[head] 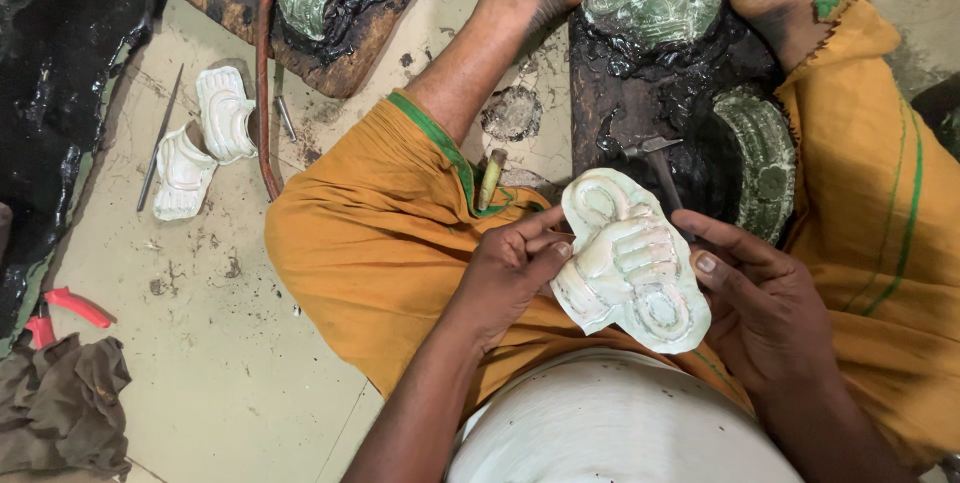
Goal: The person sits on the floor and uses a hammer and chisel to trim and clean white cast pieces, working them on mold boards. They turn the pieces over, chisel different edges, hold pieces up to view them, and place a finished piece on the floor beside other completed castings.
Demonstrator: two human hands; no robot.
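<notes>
Gripping the pale embossed metal sheet (630,263) from both sides, the hands keep it tilted up over the lap, likely so its hand-shaped relief faces the eyes. Left hand (510,273) curls fingers along its left edge; right hand (760,303) pinches the right edge (thumb on top). Similar white pieces (205,138) lie on the floor (220,363) well apart, beside a thin rod (158,138).

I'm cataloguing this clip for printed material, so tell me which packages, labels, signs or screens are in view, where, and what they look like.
None in view: no package, label, sign or screen. Both hands hold only a pale embossed sheet-metal hand-shaped relief; two similar white pieces lie on the floor.
</notes>
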